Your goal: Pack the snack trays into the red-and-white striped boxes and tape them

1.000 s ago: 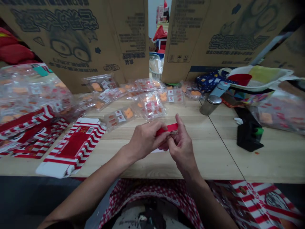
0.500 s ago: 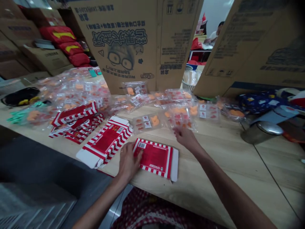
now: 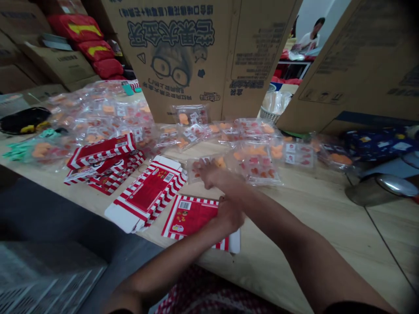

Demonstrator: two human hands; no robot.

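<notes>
My left hand (image 3: 227, 216) rests on the right part of a flat red-and-white striped carton (image 3: 186, 216) near the table's front edge, its fingers curled on the card. My right arm crosses over it. My right hand (image 3: 207, 172) lies on a clear packet of orange pieces (image 3: 209, 165) just beyond the carton, and its fingers are blurred. A stack of the same flat cartons (image 3: 147, 192) lies directly left of the one under my left hand.
More striped cartons (image 3: 101, 152) and several clear packets (image 3: 258, 163) cover the wooden table (image 3: 314, 209). Big cardboard boxes (image 3: 183, 52) stand at the back. A metal-lidded jar (image 3: 379, 189) lies at the right. A person sits far off in the gap between boxes.
My right hand has swung left from one packet to another. My left hand has slid right across the flat carton, which has turned a little. A second ago both hands held a small red piece.
</notes>
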